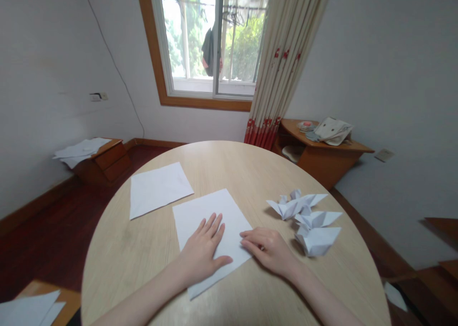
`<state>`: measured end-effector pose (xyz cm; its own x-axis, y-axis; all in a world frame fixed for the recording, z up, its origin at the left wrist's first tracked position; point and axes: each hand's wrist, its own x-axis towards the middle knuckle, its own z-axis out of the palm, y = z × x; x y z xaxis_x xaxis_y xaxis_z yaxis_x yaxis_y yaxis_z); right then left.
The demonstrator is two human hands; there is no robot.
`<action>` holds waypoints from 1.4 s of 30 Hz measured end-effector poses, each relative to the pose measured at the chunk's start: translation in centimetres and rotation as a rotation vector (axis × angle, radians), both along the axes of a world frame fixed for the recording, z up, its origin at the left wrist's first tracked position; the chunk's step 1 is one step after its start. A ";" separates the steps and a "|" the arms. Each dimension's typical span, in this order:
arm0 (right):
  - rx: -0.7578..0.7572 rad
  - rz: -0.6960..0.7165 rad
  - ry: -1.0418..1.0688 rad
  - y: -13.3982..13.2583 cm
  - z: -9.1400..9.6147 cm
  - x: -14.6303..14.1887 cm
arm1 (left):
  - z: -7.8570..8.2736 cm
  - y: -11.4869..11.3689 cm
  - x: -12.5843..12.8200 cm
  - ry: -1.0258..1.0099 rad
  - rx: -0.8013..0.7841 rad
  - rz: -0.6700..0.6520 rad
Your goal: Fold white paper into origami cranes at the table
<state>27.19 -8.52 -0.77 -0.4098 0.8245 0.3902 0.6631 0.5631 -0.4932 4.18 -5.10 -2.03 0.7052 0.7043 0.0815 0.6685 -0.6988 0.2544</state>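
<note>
A white sheet of paper point(231, 242) lies flat and slightly askew on the round table point(229, 164), around the middle and toward the near edge. The left hand point(203, 249) rests palm down across it, fingers a little apart and the thumb stretched out to the side. The right hand point(274, 250) sits at the sheet's right side with its fingers bent and close together, their tips at the paper; whether they pinch the edge or only press on it, I cannot tell.

The sheet should be very light and limp, quick to slide on the smooth table and easy to crease or tear. It is probably best steadied with a flat palm, as the left hand lies now, and taken by an edge or corner between thumb and fingertips, with little force.

A second sheet point(161, 190) lies flat just beside it, toward the table's left edge. Near the right edge stands a cluster of folded paper figures point(318, 242), close together and partly overlapping in view; these look crushable, so a light hold on a folded ridge would suit them.
</note>
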 end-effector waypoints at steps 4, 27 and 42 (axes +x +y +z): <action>0.022 0.031 0.009 0.2 0.1 0.1 | 0.6 0.3 -0.3 0.057 -0.009 -0.046; -0.173 0.205 -0.212 0.1 0.9 -0.4 | 1.8 2.6 -2.1 0.089 0.035 0.063; -0.325 0.270 -0.191 -0.7 1.7 -1.2 | 0.1 4.0 -2.8 -0.019 0.197 0.185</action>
<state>25.98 -9.24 0.95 -0.6664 0.7452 0.0260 0.6101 0.5650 -0.5555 1.34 -1.09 -1.94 0.5634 0.7902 0.2413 0.7857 -0.6027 0.1391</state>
